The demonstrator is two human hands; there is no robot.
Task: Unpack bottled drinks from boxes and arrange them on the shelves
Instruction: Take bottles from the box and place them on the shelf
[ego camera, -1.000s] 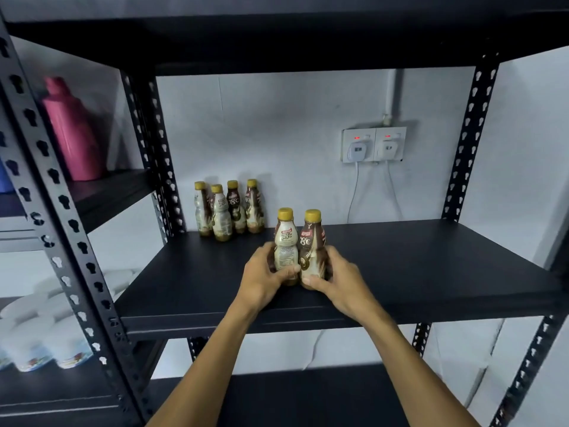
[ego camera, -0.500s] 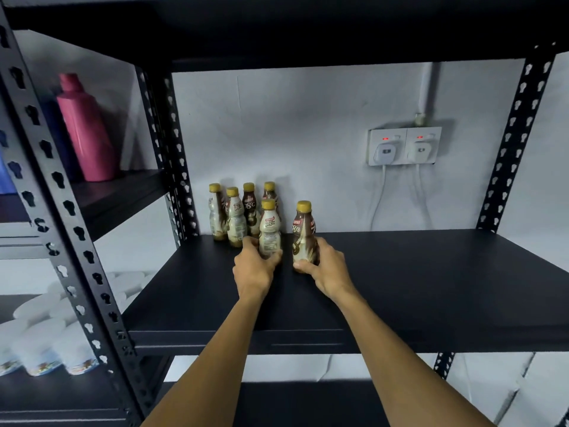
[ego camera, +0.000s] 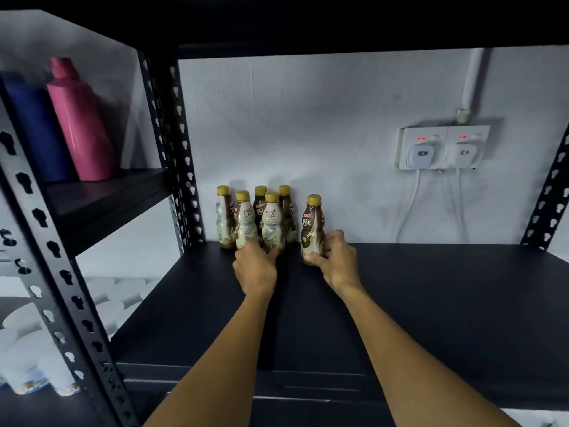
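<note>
Both small gold-capped drink bottles have moved far-left: left hand (ego camera: pixel 257 266) pinches the pale one (ego camera: pixel 272 224) into the group, right hand (ego camera: pixel 334 260) pinches the brown one (ego camera: pixel 312 229); next, release.

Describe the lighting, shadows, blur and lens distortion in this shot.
Head view: dim overall, the top shelf underside nearly black; the white wall is brightest. The bottles cast soft shadows on it. The pink bottle at left looks smeared. Wide-angle bending tilts the shelf uprights. Left hand and right hand stay fairly sharp.
</note>
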